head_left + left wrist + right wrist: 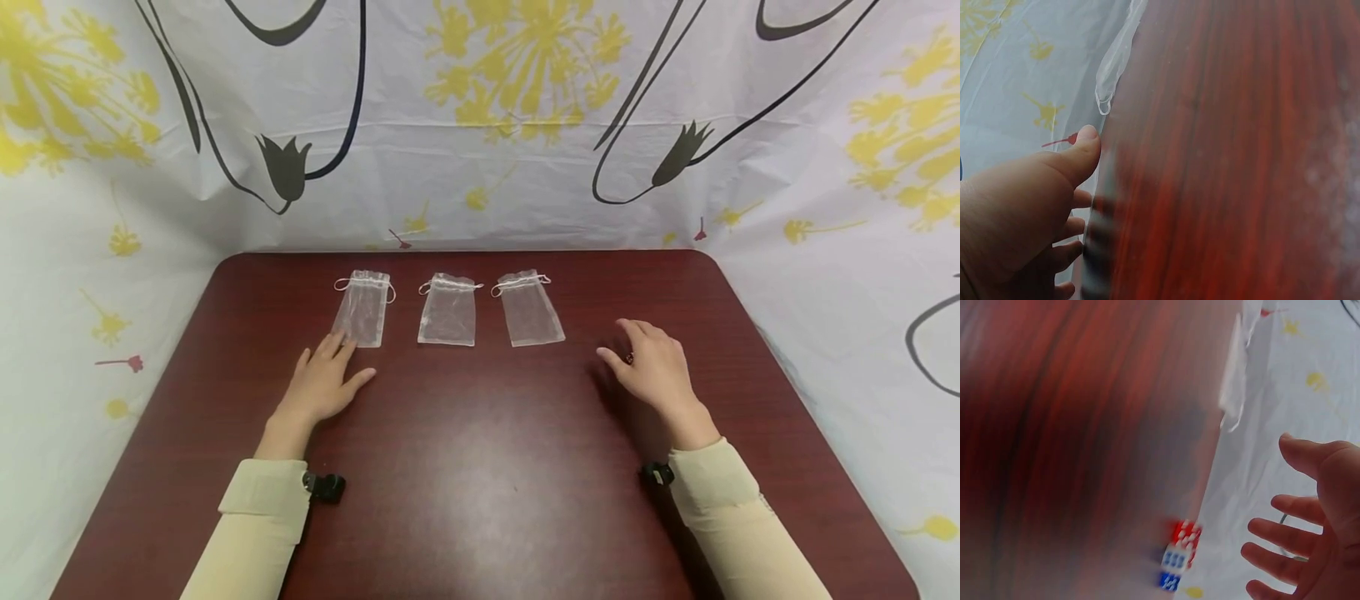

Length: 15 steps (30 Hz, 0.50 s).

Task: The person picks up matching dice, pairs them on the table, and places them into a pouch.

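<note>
Three sheer white drawstring pouches lie in a row on the table: a left pouch (363, 310), a middle pouch (448, 312) and a right pouch (531, 312). My left hand (318, 385) is spread, its fingertips at the lower edge of the left pouch. In the left wrist view its thumb (1085, 153) stands out from the other fingers. To the right of the pouches hovers my right hand (654, 362), fingers loosely bent and holding nothing. Beside it, red dice (1186, 533), a white die (1175, 558) and a blue die (1169, 581) show; the head view mostly hides them.
The dark red wooden table (465, 467) has rounded far corners. A white sheet (480, 200) with yellow and grey flower prints hangs behind it and along both sides. A small dark camera is strapped to each wrist.
</note>
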{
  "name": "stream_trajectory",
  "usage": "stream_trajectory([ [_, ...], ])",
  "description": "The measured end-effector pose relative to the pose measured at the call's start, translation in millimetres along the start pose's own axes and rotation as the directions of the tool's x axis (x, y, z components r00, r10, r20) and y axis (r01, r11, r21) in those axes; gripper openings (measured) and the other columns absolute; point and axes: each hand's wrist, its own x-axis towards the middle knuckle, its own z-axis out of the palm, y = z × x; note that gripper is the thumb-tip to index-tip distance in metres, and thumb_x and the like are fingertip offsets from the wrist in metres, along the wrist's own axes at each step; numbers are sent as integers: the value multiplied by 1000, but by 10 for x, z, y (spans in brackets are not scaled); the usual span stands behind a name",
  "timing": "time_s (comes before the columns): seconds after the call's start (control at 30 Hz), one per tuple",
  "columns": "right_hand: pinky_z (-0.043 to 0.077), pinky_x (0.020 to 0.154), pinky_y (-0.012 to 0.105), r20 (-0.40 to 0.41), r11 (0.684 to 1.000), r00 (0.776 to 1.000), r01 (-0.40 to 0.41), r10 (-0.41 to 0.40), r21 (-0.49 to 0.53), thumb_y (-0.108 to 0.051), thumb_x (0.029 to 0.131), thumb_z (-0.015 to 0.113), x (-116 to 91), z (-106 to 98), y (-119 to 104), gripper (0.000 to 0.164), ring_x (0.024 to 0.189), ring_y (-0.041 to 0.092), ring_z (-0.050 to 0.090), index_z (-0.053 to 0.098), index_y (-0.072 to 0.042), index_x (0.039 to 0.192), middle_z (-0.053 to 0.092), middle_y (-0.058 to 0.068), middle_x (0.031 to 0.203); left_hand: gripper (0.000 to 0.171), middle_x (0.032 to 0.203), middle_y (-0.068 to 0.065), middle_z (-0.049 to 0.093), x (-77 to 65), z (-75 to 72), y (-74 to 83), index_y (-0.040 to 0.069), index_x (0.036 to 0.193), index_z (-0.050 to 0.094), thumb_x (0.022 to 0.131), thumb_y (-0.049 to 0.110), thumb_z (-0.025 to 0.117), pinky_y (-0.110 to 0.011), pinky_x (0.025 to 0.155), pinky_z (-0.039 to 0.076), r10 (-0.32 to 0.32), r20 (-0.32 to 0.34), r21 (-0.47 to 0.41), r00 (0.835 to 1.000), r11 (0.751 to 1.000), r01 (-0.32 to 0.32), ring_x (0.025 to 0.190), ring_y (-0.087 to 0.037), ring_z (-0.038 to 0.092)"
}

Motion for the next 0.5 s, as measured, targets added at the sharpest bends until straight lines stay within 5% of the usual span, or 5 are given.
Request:
stream_trajectory([
  [0.5,45,72,64,-12,993,996,-84,83,-86,-27,90,77,-32,21,331,36,89,46,58,70,3,109,66,24,99,74,162,-29,21,11,7,-12,-4,154,35,103,47,53,-67,118,9,3,8,-13,1000,1000,-3,150,-47,16],
])
